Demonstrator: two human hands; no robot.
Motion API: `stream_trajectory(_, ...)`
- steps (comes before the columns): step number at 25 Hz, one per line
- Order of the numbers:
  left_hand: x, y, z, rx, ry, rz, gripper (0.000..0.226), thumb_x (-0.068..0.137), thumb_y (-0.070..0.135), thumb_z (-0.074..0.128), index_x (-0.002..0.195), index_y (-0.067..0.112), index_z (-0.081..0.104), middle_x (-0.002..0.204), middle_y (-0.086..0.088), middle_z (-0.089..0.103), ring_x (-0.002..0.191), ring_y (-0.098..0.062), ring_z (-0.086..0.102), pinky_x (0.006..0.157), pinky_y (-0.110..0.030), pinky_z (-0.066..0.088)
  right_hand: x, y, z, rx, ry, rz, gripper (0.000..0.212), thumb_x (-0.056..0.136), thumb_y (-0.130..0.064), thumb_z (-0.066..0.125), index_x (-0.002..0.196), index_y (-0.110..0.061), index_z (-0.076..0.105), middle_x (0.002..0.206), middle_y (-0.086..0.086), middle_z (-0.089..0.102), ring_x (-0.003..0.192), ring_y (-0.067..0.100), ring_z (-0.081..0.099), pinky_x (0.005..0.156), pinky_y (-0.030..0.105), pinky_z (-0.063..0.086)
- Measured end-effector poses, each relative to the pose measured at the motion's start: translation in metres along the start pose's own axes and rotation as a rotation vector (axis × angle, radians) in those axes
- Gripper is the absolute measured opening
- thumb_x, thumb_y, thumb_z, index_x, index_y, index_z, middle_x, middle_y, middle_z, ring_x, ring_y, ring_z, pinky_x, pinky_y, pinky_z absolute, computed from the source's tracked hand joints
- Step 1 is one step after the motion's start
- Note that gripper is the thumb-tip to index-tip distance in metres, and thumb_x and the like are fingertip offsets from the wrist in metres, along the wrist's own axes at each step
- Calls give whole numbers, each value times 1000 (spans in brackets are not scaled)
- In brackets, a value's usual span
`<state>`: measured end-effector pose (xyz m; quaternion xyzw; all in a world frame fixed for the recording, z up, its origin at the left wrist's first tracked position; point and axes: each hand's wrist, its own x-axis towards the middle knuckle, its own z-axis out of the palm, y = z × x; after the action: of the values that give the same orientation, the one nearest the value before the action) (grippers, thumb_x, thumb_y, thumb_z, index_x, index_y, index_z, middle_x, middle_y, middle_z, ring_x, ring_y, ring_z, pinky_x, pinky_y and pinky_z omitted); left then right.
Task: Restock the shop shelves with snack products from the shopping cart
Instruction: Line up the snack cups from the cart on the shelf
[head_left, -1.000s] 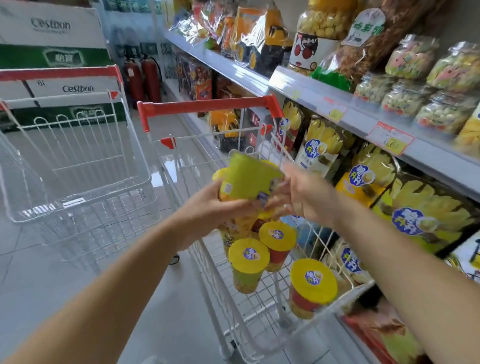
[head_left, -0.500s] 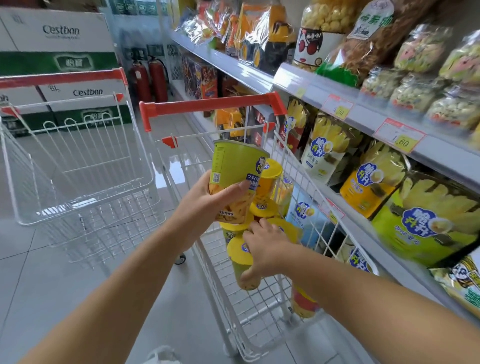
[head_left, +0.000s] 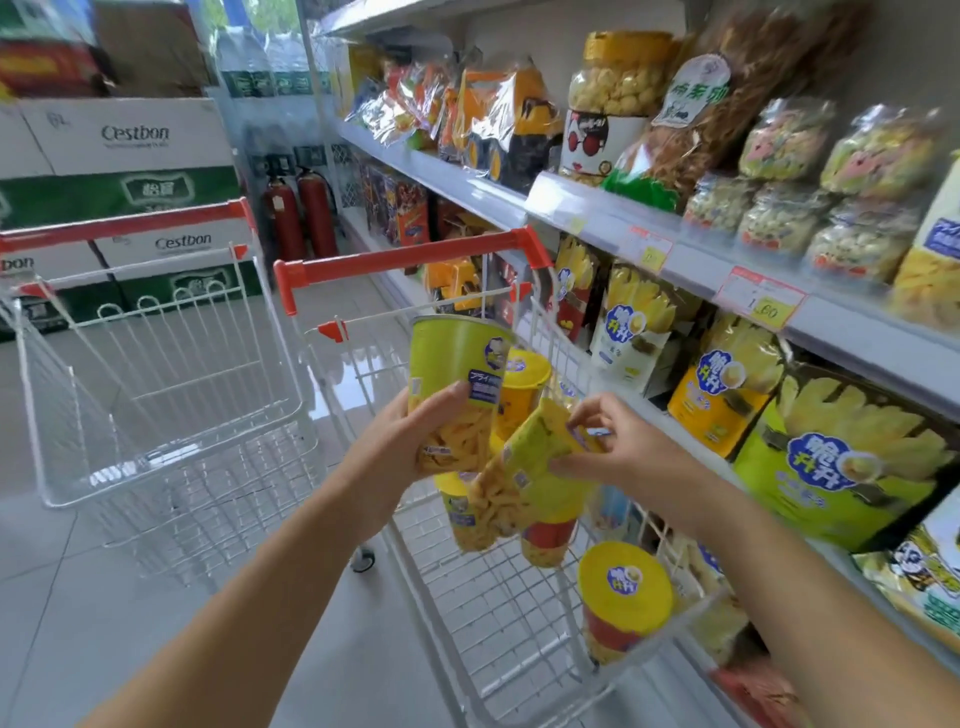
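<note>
My left hand (head_left: 410, 441) grips a green snack cup (head_left: 454, 374) upside down above the shopping cart (head_left: 410, 257), which has a red handle. Just to its right, my right hand (head_left: 618, 452) holds a second green snack cup (head_left: 530, 467), tilted on its side over the cart. Several more cups lie in the cart, among them a yellow-lidded cup (head_left: 623, 587) near the front corner and another yellow-lidded cup (head_left: 524, 374) behind the held ones. The shop shelves (head_left: 691, 254) with yellow and green snack bags (head_left: 847, 457) run along the right.
An empty white cart (head_left: 156, 374) stands on the left. Stacked Cestbon boxes (head_left: 130, 156) and two red fire extinguishers (head_left: 298, 213) stand behind it. The upper shelf holds clear bags and a jar of snacks (head_left: 618, 73). Grey tile floor lies between the carts.
My right hand has come up out of the cart holding a second green cup, tilted beside the first. My left hand keeps its cup in about the same place.
</note>
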<state>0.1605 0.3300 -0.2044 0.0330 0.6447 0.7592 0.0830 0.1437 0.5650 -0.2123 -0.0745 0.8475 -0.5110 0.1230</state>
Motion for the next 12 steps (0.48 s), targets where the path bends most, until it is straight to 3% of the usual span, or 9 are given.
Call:
stream_trajectory(2,0,-2,13,-210,-59,-122,41,84,51,64,107,19,77,111,-11,74,99,-26,72,90,-52,56,-19,-4,-22,181,81,-84,51,59,-54,80,102,-44,56,130,-13,49,125,12,48,98,40,47)
stream_trajectory(4,0,-5,30,-416,-148,-192,54,87,53,56,120,13,72,126,-16,68,114,-36,66,97,-67,45,-35,-12,-37,263,166,-125,55,51,-61,78,102,-49,59,127,-15,54,122,9,53,90,34,51)
stream_trajectory(5,1,-6,40,-502,-217,-207,61,86,54,60,128,10,67,132,-17,63,121,-40,61,99,-72,41,-41,-16,-43,269,233,-137,58,50,-65,78,103,-50,60,126,-15,56,121,11,54,91,37,51)
stream_trajectory(7,6,-1,63,-620,-371,-228,79,73,52,79,135,7,60,141,-18,57,128,-43,54,100,-76,36,-56,-26,-53,256,408,-150,62,50,-77,74,104,-49,61,121,-14,59,116,13,59,92,47,52)
stream_trajectory(9,10,9,89,-676,-476,-235,85,67,50,86,136,8,60,141,-20,56,129,-44,53,99,-74,38,-73,-34,-60,172,548,-160,58,57,-83,67,102,-46,60,115,-21,57,112,6,57,86,37,52)
stream_trajectory(12,13,23,125,-641,-559,-251,69,83,60,62,133,13,64,139,-19,58,127,-41,56,103,-68,40,-103,-45,-86,160,528,-186,53,66,-71,71,111,-46,56,118,-22,55,102,-7,59,76,19,49)
